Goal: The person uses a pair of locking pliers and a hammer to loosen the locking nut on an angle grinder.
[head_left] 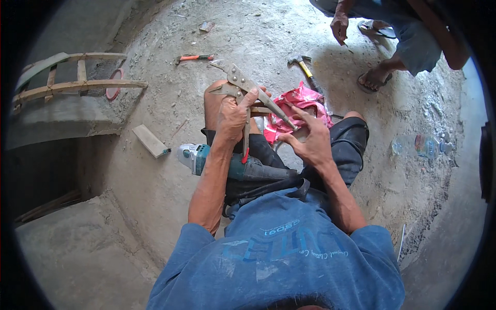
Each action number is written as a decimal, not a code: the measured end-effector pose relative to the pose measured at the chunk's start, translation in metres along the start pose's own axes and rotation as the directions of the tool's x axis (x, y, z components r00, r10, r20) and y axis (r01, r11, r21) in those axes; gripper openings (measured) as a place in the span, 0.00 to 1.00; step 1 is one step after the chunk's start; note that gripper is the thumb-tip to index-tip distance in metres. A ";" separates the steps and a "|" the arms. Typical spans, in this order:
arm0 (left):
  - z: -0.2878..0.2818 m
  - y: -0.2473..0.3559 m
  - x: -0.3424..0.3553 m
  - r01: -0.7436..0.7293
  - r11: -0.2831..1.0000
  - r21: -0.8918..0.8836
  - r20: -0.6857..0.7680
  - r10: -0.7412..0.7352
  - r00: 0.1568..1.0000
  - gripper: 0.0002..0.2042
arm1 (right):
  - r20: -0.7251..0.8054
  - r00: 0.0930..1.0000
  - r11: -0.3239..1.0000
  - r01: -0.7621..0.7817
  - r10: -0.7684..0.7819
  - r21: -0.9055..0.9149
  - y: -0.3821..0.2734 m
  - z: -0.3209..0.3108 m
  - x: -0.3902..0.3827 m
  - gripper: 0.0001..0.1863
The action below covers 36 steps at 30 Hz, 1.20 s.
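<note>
Two bare hands and one pair of locking pliers

The left hand (pixel 233 118) is closed around the metal locking pliers (pixel 273 107), its thumb laid along them; their jaws stand apart, beyond that hand. The right hand (pixel 312 140) is separate from the left, its thumb and fingers spread on either side of the pliers' screw end; whether it touches the metal cannot be told. Below the left hand, a teal-and-grey angle grinder (pixel 264 171) lies across the lap, partly behind the left forearm. Just beyond the right hand is a crumpled pink bag (pixel 299 96), with a yellow-handled hammer (pixel 306 66) farther out. Beyond the left hand lies an orange-handled tool (pixel 196 58); to its left, a pale rectangular block (pixel 150 141). Well to the right of the right hand, a clear plastic bottle (pixel 421 146) lies on its side. A second person's hand (pixel 339 27) hangs beyond both hands, toward the right.
</note>
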<state>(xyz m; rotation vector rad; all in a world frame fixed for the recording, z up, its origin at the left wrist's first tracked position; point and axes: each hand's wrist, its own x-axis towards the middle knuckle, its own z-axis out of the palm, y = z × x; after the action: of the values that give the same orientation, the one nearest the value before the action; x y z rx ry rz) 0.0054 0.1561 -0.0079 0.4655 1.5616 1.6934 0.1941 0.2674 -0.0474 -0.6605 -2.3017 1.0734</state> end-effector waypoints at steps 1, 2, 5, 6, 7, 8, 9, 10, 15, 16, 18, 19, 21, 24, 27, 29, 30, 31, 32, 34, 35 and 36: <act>0.001 0.000 0.002 -0.008 1.000 -0.003 0.001 0.008 1.000 0.20 | 0.077 0.989 0.968 -0.137 0.124 0.211 0.000 -0.003 0.003 0.35; 0.002 0.001 0.002 -0.005 1.000 0.000 0.029 0.005 1.000 0.20 | 0.186 0.953 0.819 -0.300 0.238 0.489 0.011 -0.001 0.004 0.39; 0.003 0.003 0.001 0.004 1.000 -0.012 0.083 -0.003 0.997 0.21 | 0.570 0.818 0.346 -0.557 0.073 0.755 0.025 -0.004 0.029 0.46; 0.004 0.005 -0.001 0.007 1.000 -0.014 0.116 -0.006 0.993 0.21 | 0.644 0.765 0.317 -0.610 -0.001 0.726 0.022 0.000 0.036 0.49; 0.007 0.009 -0.003 0.008 1.000 -0.017 0.156 -0.006 0.988 0.21 | 0.642 0.767 0.323 -0.606 -0.005 0.727 0.023 0.002 0.044 0.49; 0.010 0.014 -0.006 0.065 0.997 -0.043 0.169 -0.057 0.984 0.20 | 0.764 0.638 0.286 -0.716 -0.102 0.637 0.025 0.006 0.051 0.49; 0.012 0.014 -0.007 0.057 0.997 -0.044 0.167 -0.049 0.985 0.20 | 0.851 0.484 0.265 -0.810 -0.203 0.524 0.029 0.010 0.058 0.48; 0.014 0.013 -0.007 0.058 0.996 -0.073 0.166 -0.045 0.985 0.20 | 0.853 0.403 0.207 -0.851 -0.332 0.483 0.031 0.016 0.064 0.47; 0.011 0.009 0.000 0.045 0.996 -0.079 0.246 -0.024 0.969 0.20 | 0.741 0.424 0.080 -0.840 -0.522 0.537 0.023 0.034 0.060 0.48; 0.013 0.010 -0.003 0.013 0.990 -0.137 0.242 0.020 0.970 0.19 | 0.731 0.405 0.036 -0.863 -0.549 0.504 0.022 0.034 0.058 0.47; 0.007 0.012 -0.004 0.007 0.998 -0.059 0.244 0.007 0.970 0.19 | 0.712 0.435 -0.063 -0.873 -0.551 0.484 0.018 0.031 0.051 0.46; 0.005 0.012 -0.005 0.010 1.000 0.018 0.259 -0.014 0.966 0.19 | 0.717 0.427 -0.057 -0.877 -0.551 0.478 0.013 0.027 0.047 0.46; 0.006 0.008 -0.006 0.049 0.998 -0.028 0.267 -0.039 0.963 0.18 | 0.727 0.485 -0.103 -0.858 -0.486 0.503 0.001 0.021 0.041 0.59; 0.005 0.005 -0.007 0.071 0.997 0.027 0.263 -0.076 0.962 0.19 | 0.742 0.446 -0.056 -0.872 -0.500 0.487 -0.011 0.016 0.039 0.61; 0.006 0.006 -0.007 0.036 0.996 0.081 0.286 -0.058 0.957 0.19 | 0.739 0.436 -0.048 -0.874 -0.514 0.483 -0.015 0.015 0.035 0.60; 0.009 0.009 -0.009 0.005 1.000 0.002 0.326 -0.006 0.946 0.20 | 0.715 0.463 -0.090 -0.865 -0.524 0.494 -0.015 0.014 0.032 0.54; 0.011 0.011 -0.011 0.000 1.000 -0.001 0.324 0.001 0.946 0.20 | 0.711 0.487 -0.085 -0.849 -0.508 0.521 -0.016 0.012 0.031 0.48; 0.012 0.012 -0.014 0.026 0.996 -0.081 0.317 0.001 0.948 0.20 | 0.714 0.480 -0.080 -0.853 -0.510 0.517 -0.016 0.012 0.031 0.48; 0.012 0.013 -0.015 0.051 0.986 -0.160 0.311 0.002 0.950 0.20 | 0.746 0.486 -0.040 -0.848 -0.456 0.528 -0.015 0.013 0.030 0.43; 0.009 0.013 -0.013 0.071 0.985 -0.160 0.343 -0.012 0.939 0.20 | 0.774 0.572 0.049 -0.795 -0.272 0.605 -0.025 0.013 0.026 0.33; 0.008 0.012 -0.012 0.095 0.983 -0.155 0.379 -0.029 0.925 0.20 | 0.776 0.567 0.057 -0.796 -0.275 0.602 -0.023 0.014 0.026 0.33; 0.007 0.012 -0.011 0.087 0.983 -0.160 0.374 -0.021 0.927 0.20 | 0.799 0.587 0.215 -0.770 -0.129 0.601 -0.019 0.016 0.027 0.32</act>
<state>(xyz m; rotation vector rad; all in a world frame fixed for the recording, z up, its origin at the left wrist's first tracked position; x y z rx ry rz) 0.0143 0.1536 0.0073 0.6063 1.1322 1.5735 0.1601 0.2648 -0.0345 -0.2167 -1.3018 3.0881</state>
